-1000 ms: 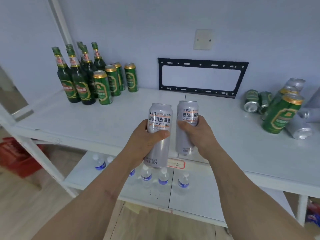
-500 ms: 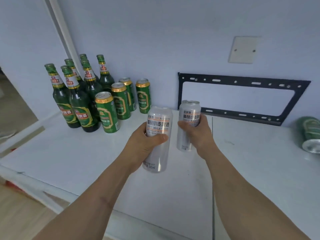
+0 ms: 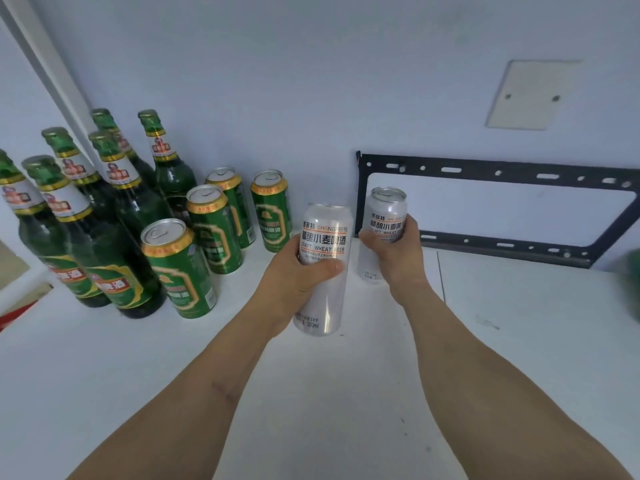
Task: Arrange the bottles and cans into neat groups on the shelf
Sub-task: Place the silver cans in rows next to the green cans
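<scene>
My left hand grips a tall silver wheat-beer can upright, just above or on the white shelf; I cannot tell if it touches. My right hand grips a second silver can a little farther back, near the wall. To the left stand several green beer bottles and several green cans with gold rims, grouped in the back left corner. The nearest green can is just left of my left-hand can.
A black metal wall bracket hangs behind the shelf at the right. A blurred green can lies at the right edge. A seam divides the shelf top. A blank wall plate sits above.
My view and both hands have moved left and closer to the green group. Both silver cans travelled toward the back of the shelf, still held; the right pile of cans has left the view.
</scene>
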